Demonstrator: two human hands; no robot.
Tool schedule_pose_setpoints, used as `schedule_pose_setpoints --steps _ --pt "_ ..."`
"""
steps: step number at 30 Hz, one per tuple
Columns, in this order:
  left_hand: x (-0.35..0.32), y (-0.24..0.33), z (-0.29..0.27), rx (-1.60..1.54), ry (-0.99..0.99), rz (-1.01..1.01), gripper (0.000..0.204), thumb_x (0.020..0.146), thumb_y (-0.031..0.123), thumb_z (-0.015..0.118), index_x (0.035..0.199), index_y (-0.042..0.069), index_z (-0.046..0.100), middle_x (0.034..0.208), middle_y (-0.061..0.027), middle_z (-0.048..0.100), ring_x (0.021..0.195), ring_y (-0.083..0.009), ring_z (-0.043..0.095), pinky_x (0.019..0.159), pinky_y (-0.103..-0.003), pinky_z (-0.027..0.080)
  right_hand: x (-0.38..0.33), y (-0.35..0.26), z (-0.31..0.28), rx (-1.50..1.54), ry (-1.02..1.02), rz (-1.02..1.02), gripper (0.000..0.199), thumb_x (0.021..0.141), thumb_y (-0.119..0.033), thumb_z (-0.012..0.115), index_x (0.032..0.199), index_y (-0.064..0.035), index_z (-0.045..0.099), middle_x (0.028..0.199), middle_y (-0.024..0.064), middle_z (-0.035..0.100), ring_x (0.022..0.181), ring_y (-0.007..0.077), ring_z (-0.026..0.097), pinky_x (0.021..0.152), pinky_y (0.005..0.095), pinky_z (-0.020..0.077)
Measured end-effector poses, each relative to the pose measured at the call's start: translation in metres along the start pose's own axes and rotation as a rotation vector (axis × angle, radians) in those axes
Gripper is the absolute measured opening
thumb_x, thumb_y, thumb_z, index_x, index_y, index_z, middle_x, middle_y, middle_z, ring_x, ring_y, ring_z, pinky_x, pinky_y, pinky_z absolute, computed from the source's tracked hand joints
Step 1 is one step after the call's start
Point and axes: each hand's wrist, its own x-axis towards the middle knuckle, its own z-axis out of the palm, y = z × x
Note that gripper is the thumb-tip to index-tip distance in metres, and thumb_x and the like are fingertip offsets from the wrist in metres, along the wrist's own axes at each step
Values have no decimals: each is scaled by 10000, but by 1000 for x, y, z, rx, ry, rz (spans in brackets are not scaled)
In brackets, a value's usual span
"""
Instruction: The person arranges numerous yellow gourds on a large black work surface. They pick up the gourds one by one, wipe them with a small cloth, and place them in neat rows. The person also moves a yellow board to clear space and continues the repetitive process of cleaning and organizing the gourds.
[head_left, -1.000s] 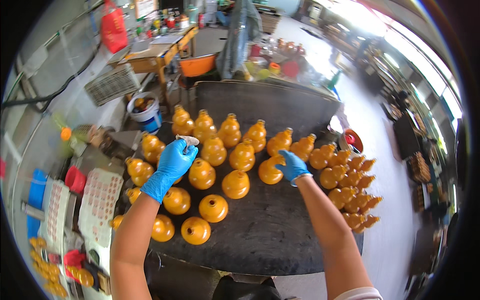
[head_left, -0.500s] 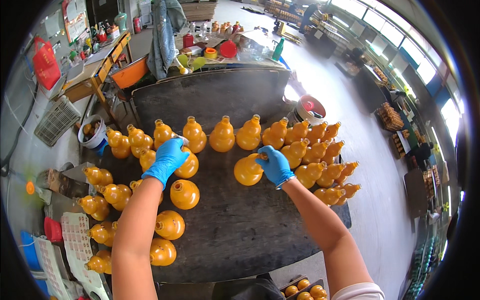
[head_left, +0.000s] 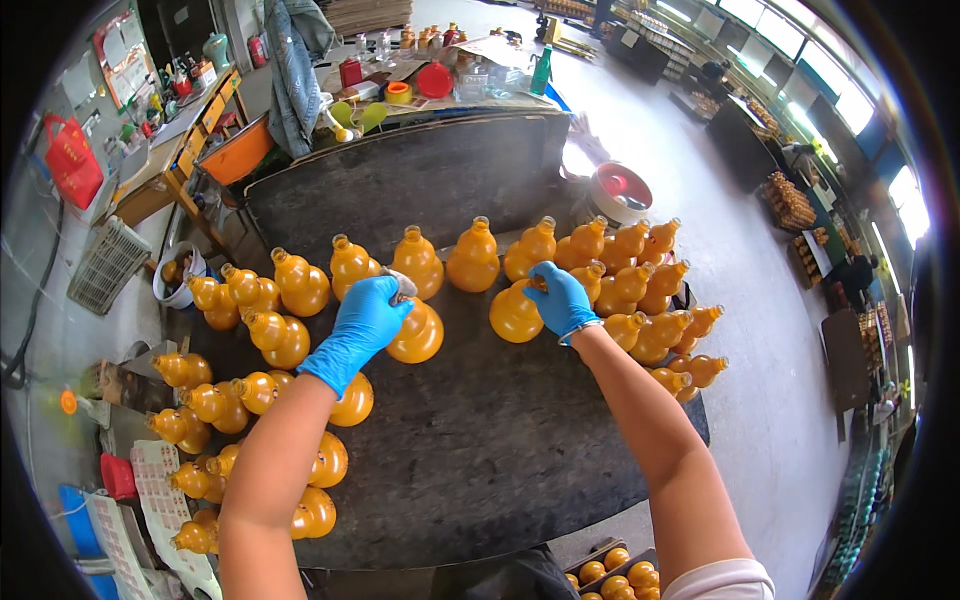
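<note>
Both my hands wear blue gloves. My left hand (head_left: 370, 318) is closed at the top of a glossy orange gourd-shaped bottle (head_left: 417, 338), its fingers covering the neck. A crumpled greyish-pink piece, seemingly a rag (head_left: 402, 284), pokes out by its fingertips. My right hand (head_left: 562, 298) pinches the neck of another orange gourd-shaped bottle (head_left: 514, 316), tilted toward it. Behind my hands runs a row of upright matching bottles (head_left: 473, 258). More bottles (head_left: 655, 335) crowd the table's right side, close to my right hand. Others (head_left: 275, 338) stand left of my left arm, partly hidden by it.
The dark table (head_left: 480, 450) has bottles along its left, far and right sides. Printed sheets (head_left: 160, 480) hang by its left edge. Beyond stand a cluttered bench (head_left: 450, 110), a white bucket (head_left: 183, 275) and a tub (head_left: 620, 192). A box of bottles (head_left: 615, 575) sits below the near edge.
My left hand and its bottle have moved right across the table, nearer the other one. My right hand has shifted slightly right with its bottle. The whole view has turned a little.
</note>
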Motion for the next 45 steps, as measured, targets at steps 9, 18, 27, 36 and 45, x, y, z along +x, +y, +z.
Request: schedule_pose_setpoints --steps 9,18,27,36,45 --pt "32 16 67 87 27 -28 189 796 95 703 973 32 688 869 -127 683 746 -241 656 739 -314 531 11 -7 4 -24 -40 46 210 813 -174 691 915 -49 556 818 163 641 768 356 634 667 372 506" --pt "40 39 88 113 41 -87 204 801 112 703 966 2 652 834 -119 670 745 -245 659 714 -330 528 10 -8 8 -77 -90 118 211 818 -166 695 894 -40 544 805 150 642 760 345 639 668 365 511" --pt "36 29 107 100 306 -93 170 787 127 711 913 34 643 796 -132 663 733 -297 659 668 -369 527 11 -11 9 -87 -21 100 215 800 -137 703 943 -35 578 853 155 655 804 342 644 704 353 518" --pt "35 46 102 210 243 -146 191 818 170 680 876 14 585 848 -204 649 796 -380 641 677 -440 520 -7 -14 -3 -103 -46 -28 589 805 -210 722 1317 -42 483 1241 174 586 1126 331 576 942 364 475" --pt "-17 0 -78 382 171 -302 288 769 281 695 906 39 619 870 -195 636 809 -383 630 699 -434 516 -39 -103 -28 -98 128 -124 346 792 -177 731 1105 -60 640 1078 142 653 906 315 649 801 339 527"
